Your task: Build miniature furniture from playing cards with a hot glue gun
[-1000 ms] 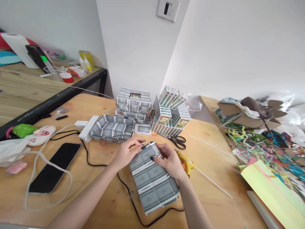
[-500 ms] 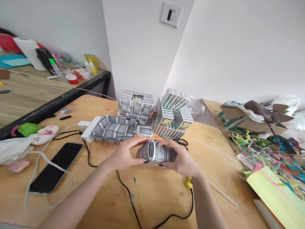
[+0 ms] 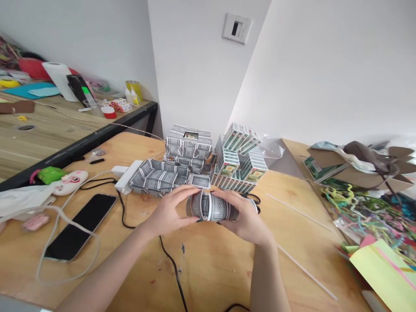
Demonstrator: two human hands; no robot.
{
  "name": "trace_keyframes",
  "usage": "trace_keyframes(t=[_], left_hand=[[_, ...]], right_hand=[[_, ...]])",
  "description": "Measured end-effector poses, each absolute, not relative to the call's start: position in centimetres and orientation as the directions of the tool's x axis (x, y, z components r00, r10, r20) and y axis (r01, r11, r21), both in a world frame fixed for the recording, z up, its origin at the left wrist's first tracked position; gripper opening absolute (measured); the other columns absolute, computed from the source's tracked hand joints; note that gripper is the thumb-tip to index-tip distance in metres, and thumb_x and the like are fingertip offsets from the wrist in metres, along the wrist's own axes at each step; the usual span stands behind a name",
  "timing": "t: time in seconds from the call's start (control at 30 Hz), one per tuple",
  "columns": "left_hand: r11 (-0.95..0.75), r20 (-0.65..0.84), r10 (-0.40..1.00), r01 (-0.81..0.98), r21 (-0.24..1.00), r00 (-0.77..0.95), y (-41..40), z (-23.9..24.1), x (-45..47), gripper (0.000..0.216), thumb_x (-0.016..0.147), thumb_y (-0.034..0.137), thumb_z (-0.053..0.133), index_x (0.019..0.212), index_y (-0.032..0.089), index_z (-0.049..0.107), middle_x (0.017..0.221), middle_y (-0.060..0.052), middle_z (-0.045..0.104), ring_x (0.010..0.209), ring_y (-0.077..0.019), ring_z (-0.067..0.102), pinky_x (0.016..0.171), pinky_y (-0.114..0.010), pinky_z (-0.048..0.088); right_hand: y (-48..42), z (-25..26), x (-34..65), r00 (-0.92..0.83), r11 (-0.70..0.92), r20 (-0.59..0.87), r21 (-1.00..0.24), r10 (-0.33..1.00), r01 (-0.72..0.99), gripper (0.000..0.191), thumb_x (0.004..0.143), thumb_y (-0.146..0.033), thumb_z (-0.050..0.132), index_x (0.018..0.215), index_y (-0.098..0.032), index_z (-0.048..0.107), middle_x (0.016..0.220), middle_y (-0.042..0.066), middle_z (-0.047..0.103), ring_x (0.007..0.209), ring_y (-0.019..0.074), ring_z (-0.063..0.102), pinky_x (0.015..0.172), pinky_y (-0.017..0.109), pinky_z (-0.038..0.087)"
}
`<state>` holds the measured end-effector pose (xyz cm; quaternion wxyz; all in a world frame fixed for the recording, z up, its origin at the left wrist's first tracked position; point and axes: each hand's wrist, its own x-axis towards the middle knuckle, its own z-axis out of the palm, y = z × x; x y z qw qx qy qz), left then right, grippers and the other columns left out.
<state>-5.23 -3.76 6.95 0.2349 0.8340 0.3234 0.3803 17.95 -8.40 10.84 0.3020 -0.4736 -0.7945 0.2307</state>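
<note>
Between my hands is a curved roll of grey-patterned playing cards [image 3: 218,206], lying sideways just above the table. My left hand [image 3: 172,212] is closed round its left end, thumb below and fingers on top. My right hand [image 3: 243,216] grips its right end the same way. Behind the roll lies a flat deck of playing cards [image 3: 199,180]. Left of that stands an open tray-like form built of folded cards [image 3: 159,177], and farther back a blocky structure of folded cards [image 3: 188,143]. Black-handled scissors [image 3: 255,198] are partly hidden behind my right hand.
Several card boxes [image 3: 240,162] are stacked at the back. A phone [image 3: 81,227], a white power strip [image 3: 128,177] and a black cable [image 3: 172,262] lie left of and before me. Thin white sticks [image 3: 307,271] and a pile of coloured craft scraps [image 3: 373,212] are at right.
My view has shifted slightly, so the surroundings sit lower. The card roll has tilted a little in my hands. The yellow cord end by my right forearm no longer shows.
</note>
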Motion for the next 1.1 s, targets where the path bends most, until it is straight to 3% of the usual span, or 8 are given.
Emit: trace_keyframes(t=[0.33, 1.1], left_hand=[[-0.699, 0.490, 0.697, 0.347, 0.625, 0.523, -4.8, 6.2, -4.7, 0.055, 0.070, 0.025, 0.070, 0.122, 0.022, 0.049, 0.120, -0.008, 0.056, 0.112, -0.0231, 0.054, 0.096, -0.037, 0.047], [-0.771, 0.588, 0.636, 0.375, 0.515, 0.500, -5.3, 5.8, -4.0, 0.050, 0.074, 0.021, 0.066, 0.120, 0.021, 0.047, 0.113, -0.009, 0.053, 0.108, -0.0236, 0.050, 0.093, -0.038, 0.044]], right_hand=[[-8.7, 11.4, 18.2, -0.432, 0.483, 0.251, -0.645, 0.866, 0.592, 0.055, 0.068, -0.007, 0.061, 0.118, -0.026, 0.052, 0.112, 0.004, 0.061, 0.107, 0.0224, 0.053, 0.091, 0.037, 0.041], [-8.5, 11.3, 18.2, -0.436, 0.500, 0.265, -0.604, 0.860, 0.620, 0.061, 0.063, 0.003, 0.054, 0.117, -0.026, 0.051, 0.115, 0.002, 0.058, 0.110, 0.0190, 0.048, 0.097, 0.035, 0.035]])
